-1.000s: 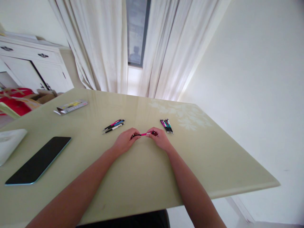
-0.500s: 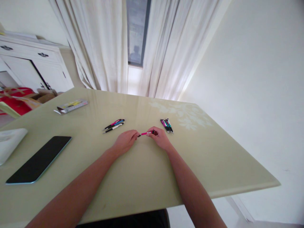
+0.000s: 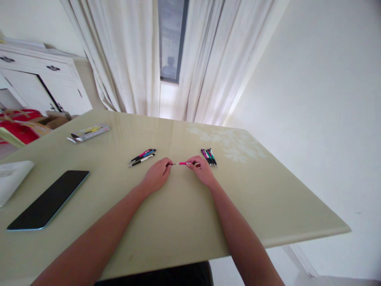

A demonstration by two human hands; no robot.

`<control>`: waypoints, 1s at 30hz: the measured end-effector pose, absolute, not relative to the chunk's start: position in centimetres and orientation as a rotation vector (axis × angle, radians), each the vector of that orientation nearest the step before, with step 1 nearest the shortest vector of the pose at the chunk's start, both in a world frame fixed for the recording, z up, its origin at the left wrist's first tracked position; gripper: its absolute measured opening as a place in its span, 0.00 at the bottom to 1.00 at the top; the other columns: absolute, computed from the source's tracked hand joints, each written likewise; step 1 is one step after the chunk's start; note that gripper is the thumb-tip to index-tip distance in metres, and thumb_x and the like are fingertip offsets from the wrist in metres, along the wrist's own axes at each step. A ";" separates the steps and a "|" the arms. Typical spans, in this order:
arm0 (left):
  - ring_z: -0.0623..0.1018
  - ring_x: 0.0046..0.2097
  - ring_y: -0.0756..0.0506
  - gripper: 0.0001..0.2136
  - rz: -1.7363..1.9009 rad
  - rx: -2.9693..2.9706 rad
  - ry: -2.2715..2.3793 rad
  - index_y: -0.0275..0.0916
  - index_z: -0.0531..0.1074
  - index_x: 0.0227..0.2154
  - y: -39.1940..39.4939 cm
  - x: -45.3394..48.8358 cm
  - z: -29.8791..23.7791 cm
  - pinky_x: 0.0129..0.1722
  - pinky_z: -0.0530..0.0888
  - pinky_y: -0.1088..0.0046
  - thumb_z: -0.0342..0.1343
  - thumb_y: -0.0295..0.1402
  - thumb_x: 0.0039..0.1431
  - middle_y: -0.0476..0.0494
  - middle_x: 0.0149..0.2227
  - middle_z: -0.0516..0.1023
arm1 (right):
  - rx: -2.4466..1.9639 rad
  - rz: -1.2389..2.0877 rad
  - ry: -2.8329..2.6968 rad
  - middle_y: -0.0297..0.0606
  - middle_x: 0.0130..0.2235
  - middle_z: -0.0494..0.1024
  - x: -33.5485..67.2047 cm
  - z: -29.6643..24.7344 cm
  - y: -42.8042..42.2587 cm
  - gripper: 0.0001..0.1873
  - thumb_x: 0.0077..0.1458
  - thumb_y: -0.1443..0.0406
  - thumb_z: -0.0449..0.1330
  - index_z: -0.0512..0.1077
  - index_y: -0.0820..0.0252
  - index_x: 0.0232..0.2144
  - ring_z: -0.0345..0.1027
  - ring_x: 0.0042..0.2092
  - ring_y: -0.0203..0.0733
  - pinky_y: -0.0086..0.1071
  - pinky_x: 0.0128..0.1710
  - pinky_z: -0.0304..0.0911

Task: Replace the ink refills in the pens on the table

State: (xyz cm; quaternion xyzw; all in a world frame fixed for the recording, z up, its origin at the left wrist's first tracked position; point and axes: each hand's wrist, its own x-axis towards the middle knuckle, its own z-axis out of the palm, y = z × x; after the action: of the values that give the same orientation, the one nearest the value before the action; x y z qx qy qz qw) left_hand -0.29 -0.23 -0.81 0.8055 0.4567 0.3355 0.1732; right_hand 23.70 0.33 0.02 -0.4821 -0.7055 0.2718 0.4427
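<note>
The work surface is a pale green table (image 3: 178, 222), set before light curtains (image 3: 131, 55). A pen (image 3: 182, 163) is held above the middle of the table, between the two hands, and is laid roughly crosswise to the view. Its pink barrel (image 3: 181, 163) is pinched by the right hand (image 3: 203, 171), with thumb and fingers brought together on it. A small dark part (image 3: 168, 165) is gripped by the left hand (image 3: 156, 175); its fingers are curled closely, and most of that part is hidden. Between the hands a thin rod (image 3: 175, 163) is exposed — presumably the inner section, though it is too small to be identified with certainty.

Low weight and a stiff barrel are to be expected. The smooth surface may be liable to roll or slip under a light pinch. The thin rod is judged the most fragile portion; it should not be loaded sideways or squeezed. The barrel is best taken between thumb and forefinger at mid-length, and the dark part at its thicker section — with both kept in line.

Beyond the left hand, a group of three pens (image 3: 143, 156) is placed; a second cluster of pens (image 3: 210, 157) is laid just beyond the right hand.
</note>
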 end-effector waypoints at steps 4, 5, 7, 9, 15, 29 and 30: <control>0.75 0.43 0.40 0.07 0.946 2.256 1.342 0.41 0.67 0.41 -0.3 -0.3 -0.7 0.45 0.71 0.62 0.44 0.33 0.68 0.42 0.40 0.76 | -1.270 0.564 -1.732 0.40 0.38 0.77 24.1 -0.1 0.6 0.11 0.59 0.57 0.65 0.82 0.56 0.36 0.70 0.38 0.41 0.33 0.37 0.64; 0.75 0.43 0.40 0.07 0.943 2.257 1.343 0.41 0.67 0.41 -0.3 -0.3 -0.6 0.45 0.70 0.63 0.44 0.33 0.68 0.42 0.40 0.76 | -1.301 0.538 -1.729 0.39 0.36 0.77 24.2 -0.2 0.7 0.10 0.59 0.57 0.65 0.82 0.57 0.36 0.69 0.37 0.41 0.34 0.37 0.64; 0.75 0.43 0.40 0.07 0.937 2.270 1.346 0.41 0.66 0.41 -0.4 -0.2 -0.5 0.45 0.70 0.63 0.44 0.34 0.68 0.42 0.40 0.76 | -1.352 0.502 -1.735 0.39 0.34 0.77 24.4 -0.5 0.9 0.10 0.59 0.58 0.64 0.81 0.57 0.36 0.69 0.36 0.42 0.34 0.37 0.63; 0.75 0.43 0.40 0.07 0.937 2.286 1.350 0.41 0.67 0.40 -0.5 -0.2 -0.3 0.44 0.70 0.63 0.44 0.34 0.68 0.43 0.39 0.76 | -1.398 0.470 -1.753 0.39 0.34 0.77 24.6 -0.8 1.0 0.10 0.60 0.59 0.63 0.81 0.58 0.37 0.69 0.36 0.42 0.34 0.38 0.63; 0.76 0.43 0.41 0.08 0.934 2.309 1.352 0.42 0.68 0.40 -0.7 -0.2 0.2 0.45 0.71 0.64 0.44 0.35 0.69 0.43 0.39 0.78 | -1.587 0.303 -1.770 0.39 0.34 0.78 24.9 -1.4 1.0 0.07 0.61 0.63 0.60 0.79 0.58 0.37 0.69 0.35 0.41 0.34 0.36 0.61; 0.78 0.41 0.41 0.12 0.863 2.247 1.331 0.41 0.72 0.37 -0.6 -0.3 0.2 0.41 0.70 0.66 0.50 0.44 0.69 0.44 0.37 0.81 | -1.227 0.574 -1.899 0.37 0.35 0.79 22.3 0.7 -0.6 0.11 0.63 0.57 0.61 0.79 0.57 0.36 0.69 0.35 0.39 0.31 0.36 0.62; 0.77 0.40 0.41 0.13 0.873 2.248 1.313 0.41 0.72 0.37 -0.6 -0.3 0.2 0.41 0.70 0.66 0.50 0.44 0.69 0.44 0.37 0.80 | -1.213 0.581 -1.920 0.36 0.34 0.79 22.1 0.8 -0.7 0.11 0.63 0.57 0.61 0.78 0.57 0.34 0.68 0.34 0.39 0.31 0.36 0.61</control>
State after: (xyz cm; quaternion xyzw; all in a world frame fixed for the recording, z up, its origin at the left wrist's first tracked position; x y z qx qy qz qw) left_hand -0.30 -0.59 0.23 0.8026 0.4690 0.3117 0.1967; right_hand 22.14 -0.70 0.78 -0.4770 -0.7548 0.2284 0.3880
